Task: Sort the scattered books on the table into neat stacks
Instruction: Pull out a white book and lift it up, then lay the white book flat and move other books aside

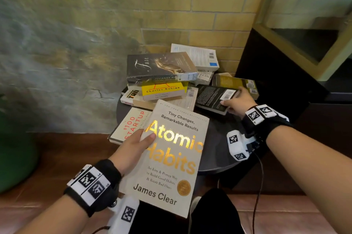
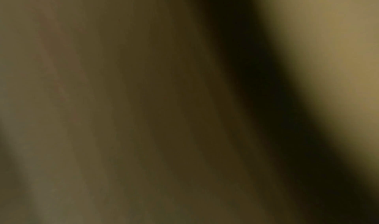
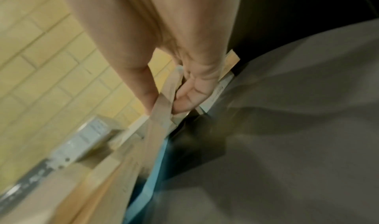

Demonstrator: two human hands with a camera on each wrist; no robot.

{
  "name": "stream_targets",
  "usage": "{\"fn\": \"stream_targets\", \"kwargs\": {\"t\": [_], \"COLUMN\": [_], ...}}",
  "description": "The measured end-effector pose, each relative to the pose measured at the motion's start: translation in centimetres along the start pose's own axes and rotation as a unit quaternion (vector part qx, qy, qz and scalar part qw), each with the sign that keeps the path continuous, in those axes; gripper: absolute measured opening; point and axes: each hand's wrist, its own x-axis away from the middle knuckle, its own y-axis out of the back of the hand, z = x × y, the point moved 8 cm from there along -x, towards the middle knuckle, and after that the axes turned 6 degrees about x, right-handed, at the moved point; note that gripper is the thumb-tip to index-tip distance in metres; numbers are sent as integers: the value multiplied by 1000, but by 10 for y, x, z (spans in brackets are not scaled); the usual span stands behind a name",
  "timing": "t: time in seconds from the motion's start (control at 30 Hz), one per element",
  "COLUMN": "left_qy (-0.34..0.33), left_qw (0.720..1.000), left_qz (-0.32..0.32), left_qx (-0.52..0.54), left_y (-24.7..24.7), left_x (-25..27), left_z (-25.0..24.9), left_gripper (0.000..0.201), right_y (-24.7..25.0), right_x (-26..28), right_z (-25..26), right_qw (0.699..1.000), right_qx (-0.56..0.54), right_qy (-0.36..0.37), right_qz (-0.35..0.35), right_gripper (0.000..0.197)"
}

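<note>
My left hand holds the white "Atomic Habits" book by its left edge, thumb on the cover, above the near side of the small round dark table. My right hand pinches the near corner of a black book lying face down at the table's right; in the right wrist view the thumb and fingers clamp its page edge. A messy pile sits behind: the dark "Fuse" book on a yellow book, and "$100 Startup" at the left. The left wrist view is a dark blur.
A white back-cover book and an olive book lie at the pile's rear right. A yellow brick wall backs the table, a dark cabinet stands to the right, and a green pot sits left on the floor.
</note>
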Motion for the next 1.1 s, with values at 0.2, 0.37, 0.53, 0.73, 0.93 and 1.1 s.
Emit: {"fn": "stream_targets", "kwargs": {"t": [0.2,0.37,0.53,0.73,0.93,1.1], "left_qy": [-8,-24,-27,-25,-19,-19], "left_qw": [1000,1000,999,999,999,999], "left_qz": [12,13,17,16,-9,-12], "left_qx": [-12,-6,19,33,42,33], "left_y": [-7,-19,-32,-30,-19,-19], "left_x": [-2,-13,-30,-52,-66,-68], "left_z": [-6,-22,-37,-41,-35,-35], "left_gripper": [62,53,44,41,46,51], "right_y": [52,67,29,-21,-46,-55], "right_x": [25,39,15,-37,-87,-91], "right_z": [59,138,193,187,159,124], "right_qw": [989,944,868,776,835,813], "right_qx": [19,114,253,425,414,514], "right_qy": [132,279,385,424,346,273], "right_qz": [-71,-131,-186,-195,-107,13], "right_gripper": [33,26,26,23,19,53]}}
